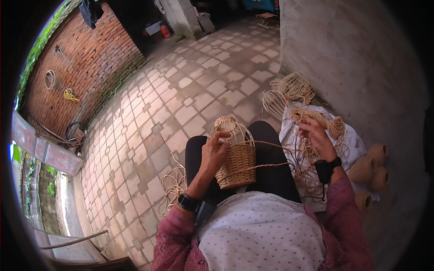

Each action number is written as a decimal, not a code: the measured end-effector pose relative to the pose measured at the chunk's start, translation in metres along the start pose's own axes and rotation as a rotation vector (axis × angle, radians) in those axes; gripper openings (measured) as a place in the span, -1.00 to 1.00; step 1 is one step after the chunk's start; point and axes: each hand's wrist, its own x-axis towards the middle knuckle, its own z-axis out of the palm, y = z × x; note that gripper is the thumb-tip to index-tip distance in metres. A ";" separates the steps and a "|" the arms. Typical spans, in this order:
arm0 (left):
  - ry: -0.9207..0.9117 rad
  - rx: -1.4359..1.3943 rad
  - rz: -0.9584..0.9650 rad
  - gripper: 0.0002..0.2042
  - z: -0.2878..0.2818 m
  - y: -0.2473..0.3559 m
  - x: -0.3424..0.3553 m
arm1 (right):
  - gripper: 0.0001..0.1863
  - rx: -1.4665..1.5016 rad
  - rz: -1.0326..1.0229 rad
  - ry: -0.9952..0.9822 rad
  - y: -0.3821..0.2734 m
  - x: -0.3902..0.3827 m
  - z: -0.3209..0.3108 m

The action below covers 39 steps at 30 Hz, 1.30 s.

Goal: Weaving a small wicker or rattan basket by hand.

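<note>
Both are in view, the left hand (215, 152) and the right hand (315, 133). What does the left one have?

It grasps a tan, tightly woven, bucket-shaped basket (237, 168), its fingers bent over the upper left of the wall.

And where does that basket sit?

On the lap, between two thighs in black trousers (266, 135). Its base is nearest the white, dotted top (262, 230); pale, thin, curved ribs run from the far rim to a small, tan, woven ring (224, 121).

What about the other hand?

Raised over the left part of a crumpled white cloth (355, 142), thumb and fingers pinched on a thin, brown cord (273, 165). Lengths of it stretch from the basket's right side across the right thigh.

Anything on the cloth?

A bundle of beige, twisted rope (335, 128) toward its upper edge, with loose strands below. Past that edge stand pale, open, cage-like frames (296, 88), near the grey wall (352, 58). By the lower right edge are several tan, rounded, hollow-ended vessels (377, 168).

And over on the left?

Just beside the left thigh, a loose tangle of pale strands (172, 187) lies on the floor of pinkish paving slabs (135, 149).
</note>
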 end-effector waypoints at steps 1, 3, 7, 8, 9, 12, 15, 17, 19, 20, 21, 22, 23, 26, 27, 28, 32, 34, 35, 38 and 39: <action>0.035 0.007 0.029 -0.75 0.001 -0.001 -0.002 | -0.85 0.118 0.008 -0.094 -0.019 -0.004 0.030; 0.037 -0.013 0.042 -0.76 0.003 0.003 -0.007 | -0.84 0.255 0.024 -0.339 -0.043 -0.006 0.078; 0.088 -0.021 -0.002 -0.78 0.004 0.013 -0.023 | -0.82 0.117 0.057 -0.461 -0.040 0.006 0.154; 0.080 -0.021 0.006 -0.78 0.006 0.014 -0.024 | -0.82 0.117 0.050 -0.451 -0.030 0.011 0.161; 0.087 -0.035 0.033 -0.79 0.007 0.013 -0.026 | -0.81 -0.165 -0.140 -0.366 -0.021 0.014 0.172; 0.104 -0.068 0.050 -0.81 0.007 0.015 -0.031 | -0.84 -0.792 -0.531 -0.118 -0.007 0.003 0.197; 0.090 -0.156 0.073 -0.82 0.008 0.008 -0.032 | -0.88 -1.017 -0.715 0.035 0.002 -0.003 0.204; 0.097 -0.232 0.009 -0.81 0.006 0.004 -0.032 | -0.86 -0.900 -0.696 0.021 0.001 -0.002 0.200; 0.103 -0.279 0.022 -0.82 0.001 -0.001 -0.034 | -0.84 -0.427 -0.361 -0.078 -0.009 -0.005 0.189; 0.109 -0.326 0.036 -0.82 -0.002 -0.003 -0.035 | -0.84 -0.426 -0.360 -0.078 -0.009 -0.003 0.184; 0.115 -0.357 -0.006 -0.82 -0.004 -0.005 -0.034 | -0.83 -0.285 -0.321 -0.071 -0.011 -0.001 0.178; 0.110 -0.358 -0.005 -0.82 -0.004 -0.006 -0.034 | -0.83 -0.144 -0.282 -0.064 -0.012 0.000 0.174; 0.121 -0.349 -0.018 -0.83 -0.004 -0.007 -0.034 | -0.87 -0.073 -0.276 -0.099 -0.005 0.001 0.171; 0.123 -0.351 -0.022 -0.83 -0.005 -0.008 -0.033 | -0.89 -0.367 -0.253 -0.054 0.002 -0.003 0.170; 0.117 -0.363 -0.016 -0.83 -0.005 -0.009 -0.034 | -0.87 -0.396 -0.263 0.010 0.007 -0.003 0.170; 0.116 -0.362 -0.017 -0.83 -0.005 -0.010 -0.034 | -0.87 -0.395 -0.262 0.011 0.012 -0.003 0.170; 0.113 -0.422 -0.003 -0.83 -0.003 -0.012 -0.034 | -0.79 -0.704 -0.302 0.096 0.035 0.009 0.165; 0.121 -0.431 0.006 -0.83 -0.002 -0.012 -0.033 | -0.76 -0.781 -0.248 0.051 0.034 0.011 0.165; 0.122 -0.444 -0.005 -0.83 -0.004 -0.013 -0.032 | -0.79 -0.727 -0.205 0.003 0.034 0.010 0.163; 0.106 -0.543 -0.078 -0.83 -0.017 -0.016 -0.027 | -0.82 -0.432 -0.032 -0.146 0.014 0.001 0.160; 0.089 -0.631 -0.136 -0.82 -0.021 -0.017 -0.026 | -0.82 -0.192 0.095 -0.243 0.007 -0.003 0.158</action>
